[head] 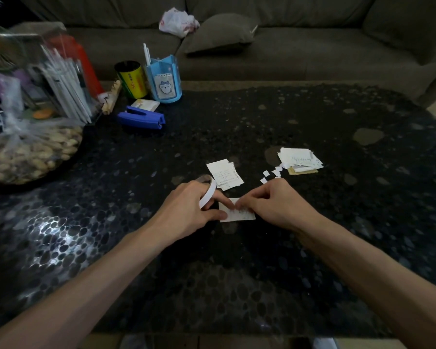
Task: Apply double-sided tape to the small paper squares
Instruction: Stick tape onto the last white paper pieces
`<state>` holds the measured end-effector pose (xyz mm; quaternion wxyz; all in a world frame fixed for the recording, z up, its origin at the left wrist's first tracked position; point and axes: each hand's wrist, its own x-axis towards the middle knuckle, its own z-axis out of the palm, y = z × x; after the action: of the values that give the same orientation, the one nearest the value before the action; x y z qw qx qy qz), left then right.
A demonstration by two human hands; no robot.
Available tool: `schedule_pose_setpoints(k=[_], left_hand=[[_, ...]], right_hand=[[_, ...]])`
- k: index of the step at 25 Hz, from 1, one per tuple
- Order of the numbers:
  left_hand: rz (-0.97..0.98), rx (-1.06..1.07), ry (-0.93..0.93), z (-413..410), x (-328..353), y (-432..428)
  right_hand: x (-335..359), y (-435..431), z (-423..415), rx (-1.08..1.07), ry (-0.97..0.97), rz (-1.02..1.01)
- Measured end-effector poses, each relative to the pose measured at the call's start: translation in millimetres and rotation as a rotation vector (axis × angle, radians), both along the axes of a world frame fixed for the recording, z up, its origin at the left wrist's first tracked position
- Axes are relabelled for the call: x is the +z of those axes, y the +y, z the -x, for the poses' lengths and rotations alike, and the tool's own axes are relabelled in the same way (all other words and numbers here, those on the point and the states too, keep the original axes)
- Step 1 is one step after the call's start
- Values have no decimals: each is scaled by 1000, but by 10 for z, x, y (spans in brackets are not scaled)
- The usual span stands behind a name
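Two bare forearms are seen coming in over the near edge of the bench [312,114] from 7 and 5 o'clock, and they are brought together near its middle. A white paper piece [238,215] is laid flat on the dark, pebble-patterned top between the hands. The left hand [186,210] is set at the paper's 9 o'clock side. A roll of double-sided tape [208,191] is looped over its fingers and held in that grip, while the thumb and forefinger are stretched onto the paper's left edge. The right hand [275,202] is placed at the paper's 3 o'clock side. Its grip is clenched, with the curled fingertips pinched on the paper's far edge. Whether a strip of tape is caught beneath them cannot be told.

Just beyond the hands, at 12 o'clock from the paper, a few printed receipts [225,175] are stacked askew. The small paper squares [271,172] are scattered at 1 o'clock, just past the right knuckles and untouched by either hand. Further out at 2 o'clock a loose pile of papers [300,159] is heaped.

Well apart at 10 o'clock a blue stapler [141,118] is laid, with a yellow can [131,79] and a blue pen holder [164,81] stood side by side behind it. At 9 o'clock a bag of peanuts [25,152] is slumped.

Beyond the bench, at 12 o'clock, a sofa [312,46] is seen, on which a cushion [219,34] and a crumpled plastic bag [178,21] are rested.
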<state>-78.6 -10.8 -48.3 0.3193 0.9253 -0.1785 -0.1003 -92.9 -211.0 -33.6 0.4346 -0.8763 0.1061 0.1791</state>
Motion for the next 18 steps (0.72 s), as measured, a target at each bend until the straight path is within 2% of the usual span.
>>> schedule_pose_setpoints(k=[6, 12, 18], left_hand=[[-12, -7, 10, -5, -12, 11], [-201, -127, -31, -70, 56, 41], [-256, -158, -79, -80, 54, 45]], right_hand=[[17, 7, 12, -17, 10, -16], [28, -13, 20, -18, 10, -33], [54, -48, 69, -45, 27, -90]])
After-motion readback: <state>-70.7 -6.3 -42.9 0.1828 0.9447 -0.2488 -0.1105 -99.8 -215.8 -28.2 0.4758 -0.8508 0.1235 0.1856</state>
